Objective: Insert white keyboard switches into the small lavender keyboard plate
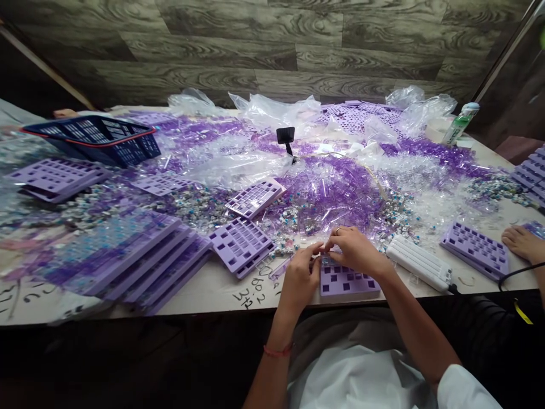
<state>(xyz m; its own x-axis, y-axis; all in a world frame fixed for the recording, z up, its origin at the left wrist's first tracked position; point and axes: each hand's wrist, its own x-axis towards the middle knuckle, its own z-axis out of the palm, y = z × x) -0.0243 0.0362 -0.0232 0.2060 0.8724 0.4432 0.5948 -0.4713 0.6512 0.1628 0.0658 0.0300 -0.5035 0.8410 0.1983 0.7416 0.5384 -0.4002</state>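
A purple plate with square holes (pixel 347 284) lies at the table's front edge, before my body. My left hand (pixel 301 278) is at its left side, fingers bent in a pinch near the upper left corner. My right hand (pixel 355 250) reaches over the plate's upper part, its fingertips pressed together close to the left ones. A small clear piece (pixel 326 259) shows at the fingertips, on or just above the plate. Which hand holds it is hard to tell. Behind the hands lies a heap of clear purple pieces (pixel 336 187).
Purple plates (pixel 242 244) and a tall stack (pixel 140 261) lie left. A white power strip (pixel 419 264) and more plates (pixel 474 250) are right, beside another person's hand (pixel 523 243). Farther back are a dark blue basket (pixel 97 139), a black stand (pixel 285 136) and a bottle (pixel 460 124).
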